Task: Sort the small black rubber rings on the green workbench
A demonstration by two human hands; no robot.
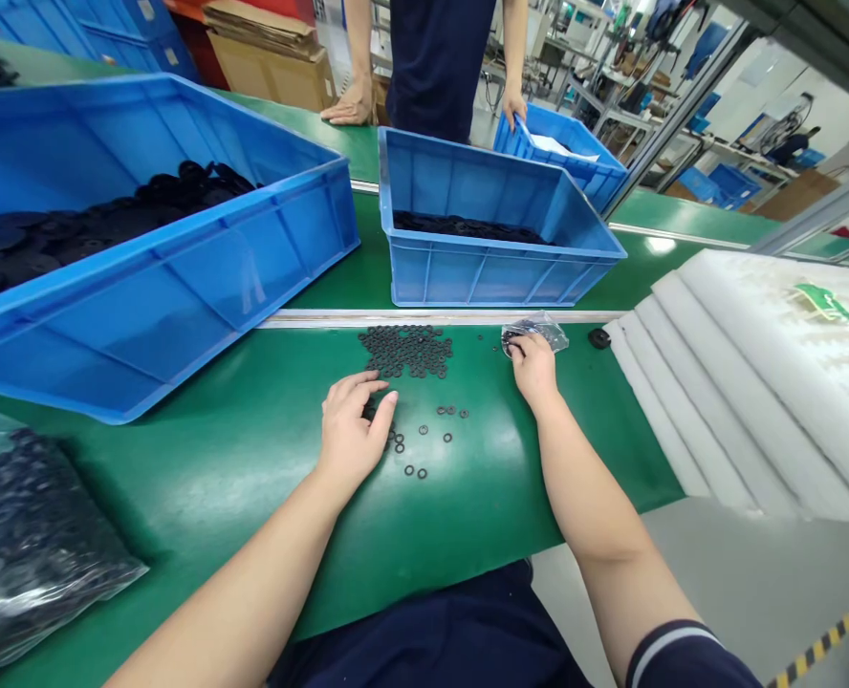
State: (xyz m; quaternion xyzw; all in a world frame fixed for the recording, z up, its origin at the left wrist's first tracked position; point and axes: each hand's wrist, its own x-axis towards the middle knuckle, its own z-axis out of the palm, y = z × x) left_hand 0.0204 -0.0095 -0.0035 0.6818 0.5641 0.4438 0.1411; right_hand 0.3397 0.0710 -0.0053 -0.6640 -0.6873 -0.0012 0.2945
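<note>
Small black rings [406, 351] lie packed in a flat cluster on the green table [252, 497]. Nearer to me, several loose rings [423, 430] are scattered. My left hand [353, 420] rests over a few rings just below the cluster, its thumb and fingers apart and curved; some rings are partly hidden by it. To the right, my right hand [533, 368] has its fingertips at the opening of a small clear bag [554, 333] with dark pieces inside. Its fingers are bent together, and what they pinch, if anything, is too small to make out.
Blue bins [252, 248] [496, 277] of black parts stand behind. A large clear bag [30, 554] lies left, white foam sheets [740, 382] right, a black round part [599, 338] beside them. Across the table stands a person [439, 67], one hand on a blue crate [575, 172].
</note>
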